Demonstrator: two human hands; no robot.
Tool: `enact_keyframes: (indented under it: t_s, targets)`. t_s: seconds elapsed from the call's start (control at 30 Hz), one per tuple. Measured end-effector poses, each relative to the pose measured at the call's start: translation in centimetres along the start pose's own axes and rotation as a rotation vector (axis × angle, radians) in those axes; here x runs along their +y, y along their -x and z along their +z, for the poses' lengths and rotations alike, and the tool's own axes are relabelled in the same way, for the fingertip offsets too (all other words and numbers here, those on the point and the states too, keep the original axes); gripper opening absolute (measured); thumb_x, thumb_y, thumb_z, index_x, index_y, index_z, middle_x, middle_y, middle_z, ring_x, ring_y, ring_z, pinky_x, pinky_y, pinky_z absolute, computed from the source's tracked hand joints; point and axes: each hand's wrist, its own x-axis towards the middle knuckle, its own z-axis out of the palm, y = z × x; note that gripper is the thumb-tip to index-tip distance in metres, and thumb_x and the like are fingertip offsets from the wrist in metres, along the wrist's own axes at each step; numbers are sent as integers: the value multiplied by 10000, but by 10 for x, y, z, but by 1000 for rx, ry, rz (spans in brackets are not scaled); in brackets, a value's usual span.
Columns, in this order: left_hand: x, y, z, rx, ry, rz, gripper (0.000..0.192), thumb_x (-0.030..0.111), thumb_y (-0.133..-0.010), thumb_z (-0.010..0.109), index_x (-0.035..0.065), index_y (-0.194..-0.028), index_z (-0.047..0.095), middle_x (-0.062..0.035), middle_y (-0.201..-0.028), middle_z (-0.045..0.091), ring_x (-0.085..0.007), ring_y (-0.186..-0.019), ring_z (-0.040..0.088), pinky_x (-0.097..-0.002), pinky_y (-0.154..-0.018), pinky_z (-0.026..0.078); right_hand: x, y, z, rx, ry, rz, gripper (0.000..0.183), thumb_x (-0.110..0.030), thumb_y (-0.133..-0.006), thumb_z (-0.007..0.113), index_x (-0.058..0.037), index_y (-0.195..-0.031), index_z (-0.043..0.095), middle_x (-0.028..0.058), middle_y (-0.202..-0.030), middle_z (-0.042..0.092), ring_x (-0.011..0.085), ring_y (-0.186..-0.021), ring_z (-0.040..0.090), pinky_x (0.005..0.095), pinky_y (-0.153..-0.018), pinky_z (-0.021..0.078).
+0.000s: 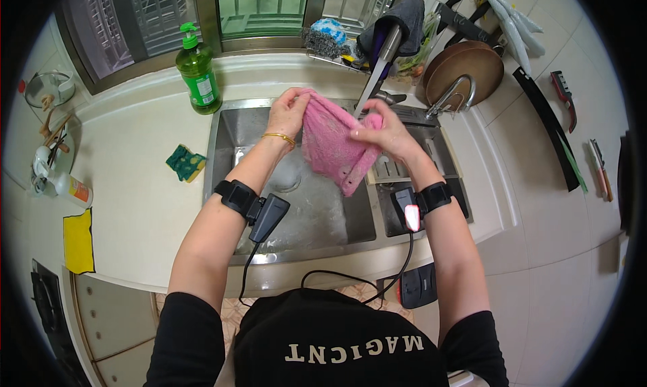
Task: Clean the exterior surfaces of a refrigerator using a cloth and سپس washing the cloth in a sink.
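Observation:
A wet pink cloth (333,139) hangs between my two hands above the large basin of a stainless steel sink (215,149). My left hand (288,114) pinches its upper left corner. At the upper right edge, my right hand (386,131) grips a bunched part of the cloth. The kitchen faucet (376,73) slants down just behind my right hand, with a dark grey cloth (404,20) draped over its top. Below the pink cloth, wet, shiny patches cover the basin floor. Whether water is running from the spout cannot be told.
Left of the sink lie a green and yellow sponge (185,163) and a yellow cloth (79,241). A green soap bottle (198,78) stands at the back left. Brown round boards (467,76) lean behind a small curved tap (467,86). Cables hang from both wrist devices near the counter edge.

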Motion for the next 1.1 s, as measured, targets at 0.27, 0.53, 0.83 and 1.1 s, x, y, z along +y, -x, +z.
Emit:
enact_keyframes:
  t_s: [0.27,0.53,0.83,1.1]
  targets:
    - [0,-2,46,-175,52,-34,201,104,-794,527,64,-991,541,-7,-764,539,-69,-703,504,-194,-629,417,6,-1,-5,55,-545,31,113,-168,-837,475,-60,-859,499,2,-795,515,77,-730,475,224,-663,392]
    - [-17,-16,69,1,-668,293,257,102,-762,542,73,-1016,510,-36,-743,515,-100,-704,497,-228,-606,429,-10,-23,13,165,-826,92,148,-100,-775,558,-46,-882,472,49,-845,529,135,-766,528,278,-691,448]
    - [-80,15,24,-153,276,-418,655,526,-798,381,-8,-1179,380,-140,-1069,493,-206,-966,491,-325,-839,368,-11,-40,18,133,-1019,210,193,-157,-782,542,-20,-917,530,108,-859,573,214,-804,554,345,-719,456]
    - [-71,51,45,-71,711,-821,791,687,-688,369,188,-1287,241,-110,-1342,140,-328,-1212,166,-549,-905,224,13,-41,7,63,-1072,217,215,-161,-718,579,-16,-864,517,130,-841,568,252,-814,552,370,-716,454]
